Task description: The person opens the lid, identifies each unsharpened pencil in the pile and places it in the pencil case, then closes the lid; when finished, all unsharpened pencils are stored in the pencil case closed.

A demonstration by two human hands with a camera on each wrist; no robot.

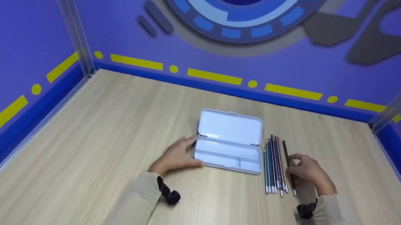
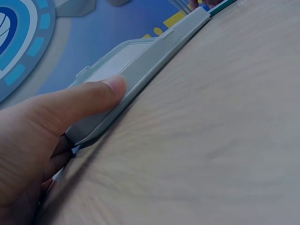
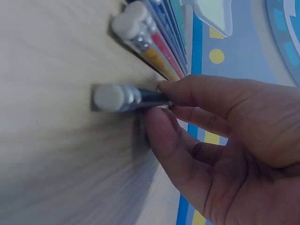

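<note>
A white pencil case (image 1: 227, 145) lies open on the wooden table, lid flat toward the wall and tray empty. My left hand (image 1: 179, 154) holds the tray's left end, with the thumb (image 2: 79, 105) pressed on the case's (image 2: 140, 70) front wall and the index finger at the hinge. Several pencils (image 1: 273, 166) lie in a row just right of the case. My right hand (image 1: 309, 172) pinches a dark pencil (image 1: 286, 152) at the row's right side. Up close, thumb and fingers of the right hand (image 3: 225, 140) grip this dark pencil (image 3: 117, 97) near its eraser end, beside the other pencils (image 3: 150, 37).
The wooden table (image 1: 104, 162) is enclosed by purple walls (image 1: 13, 31) on the left, back and right. Bare wood stretches left of the case and in front of both hands.
</note>
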